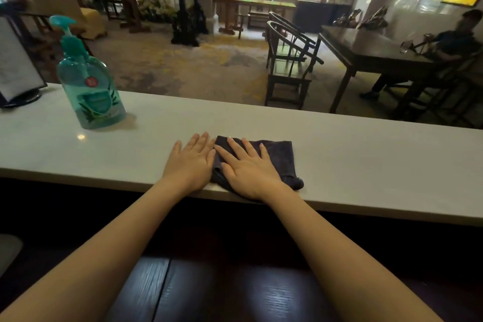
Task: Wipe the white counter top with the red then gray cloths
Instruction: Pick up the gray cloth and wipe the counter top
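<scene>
A folded dark gray cloth lies flat on the white counter top, near its front edge. My right hand rests palm down on the cloth's left half, fingers spread and flat. My left hand lies palm down on the bare counter just left of the cloth, its fingers touching the cloth's left edge. Neither hand is curled around anything. No red cloth is in view.
A teal pump bottle stands on the counter at the left, with a framed menu stand behind it at the far left. Beyond the counter are dark wooden chairs and a table where a person sits.
</scene>
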A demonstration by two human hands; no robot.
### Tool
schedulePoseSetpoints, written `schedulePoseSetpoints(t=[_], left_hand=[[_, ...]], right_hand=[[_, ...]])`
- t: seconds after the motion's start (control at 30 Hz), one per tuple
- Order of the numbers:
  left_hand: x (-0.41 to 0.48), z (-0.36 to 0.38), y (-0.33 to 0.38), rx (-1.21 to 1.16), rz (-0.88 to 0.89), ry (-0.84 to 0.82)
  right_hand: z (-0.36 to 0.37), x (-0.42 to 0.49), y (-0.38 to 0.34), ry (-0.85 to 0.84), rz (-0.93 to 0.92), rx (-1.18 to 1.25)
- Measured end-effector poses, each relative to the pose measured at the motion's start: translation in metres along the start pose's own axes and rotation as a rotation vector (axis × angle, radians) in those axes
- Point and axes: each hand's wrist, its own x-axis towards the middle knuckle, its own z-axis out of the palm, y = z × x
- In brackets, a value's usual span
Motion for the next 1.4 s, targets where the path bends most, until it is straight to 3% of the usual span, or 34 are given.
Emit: schedulePoseSetpoints(t=[0.33, 0.5, 0.57, 0.73, 0.8, 0.9, 1.0, 1.27, 1.4], left_hand=[[-0.003, -0.002, 0.004, -0.092, 0.001, 0.032], [0.000, -0.008, -0.001, -0.392, 0.044, 0.049], [-0.001, -0.010, -0.007, -0.353, 0.109, 0.033], [-0.016, -0.010, -0.023, -0.381, 0.226, 0.022], [-0.023, -0.013, -0.025, -0.302, 0.243, 0.011], [-0.033, -0.019, -0.022, -0.097, 0.261, -0.012], [-0.045, -0.028, -0.015, 0.035, 0.286, 0.022], [-0.073, -0.028, 0.009, 0.297, 0.199, 0.099], [-0.066, -0.051, 0.022, 0.222, 0.221, 0.180]], right_hand=[[-0.006, 0.004, -0.008, -0.039, 0.012, -0.025], [-0.010, 0.003, -0.018, -0.066, 0.032, -0.007], [-0.006, 0.004, -0.030, -0.055, 0.025, 0.006], [-0.013, 0.001, -0.040, 0.041, -0.088, 0.236], [-0.020, -0.009, -0.027, 0.067, -0.091, 0.303], [-0.026, -0.030, 0.006, -0.037, 0.017, 0.150], [-0.022, -0.051, 0.020, -0.091, -0.015, 0.084], [-0.020, -0.068, 0.009, 0.016, -0.094, 0.074], [-0.056, -0.066, 0.015, -0.010, -0.079, 0.181]])
